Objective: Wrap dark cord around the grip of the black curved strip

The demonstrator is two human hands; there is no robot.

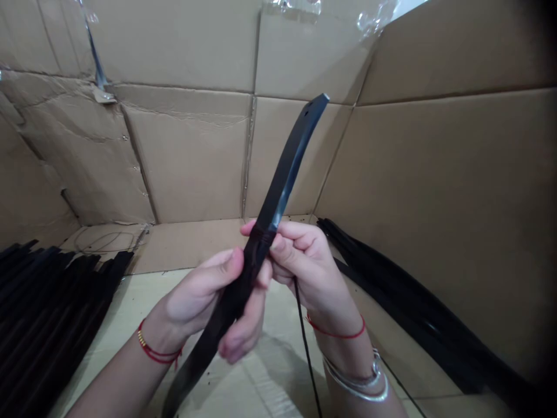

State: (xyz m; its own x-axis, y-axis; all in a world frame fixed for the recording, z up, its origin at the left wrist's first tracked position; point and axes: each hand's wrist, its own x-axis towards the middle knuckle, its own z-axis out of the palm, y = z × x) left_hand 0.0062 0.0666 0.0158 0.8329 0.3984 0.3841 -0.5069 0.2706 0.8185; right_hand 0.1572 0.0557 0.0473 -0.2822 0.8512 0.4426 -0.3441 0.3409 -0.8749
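Across the middle of the scene, holding a curved black strip (255, 255) slantwise above the table (161, 296), with its holed far tip up toward the right and its near end down toward the left. Cradling it from the left with the left hand (198, 290), palm tilted upward, thumb pressed to the near edge, other fingers curled underneath and showing again on the right side. Pinching it from the right with the right hand (304, 255), thumb and fingers closed at a dark wrapping (263, 235), wrist raised and bent inward. Touching, or nearly so, behind the strip with both sets of fingers; cannot tell exactly which, behind that cover. Trailing from beneath the right hand toward the near edge, a thin black cord (304, 337). Reaching in from near left and near right with both forearms, wearing red string bracelets (337, 335) on both wrists and silver bangles (359, 386) on the right. At left, lying side by side, black strips (65, 313); along the right cardboard wall (444, 191), long black pieces (391, 290).
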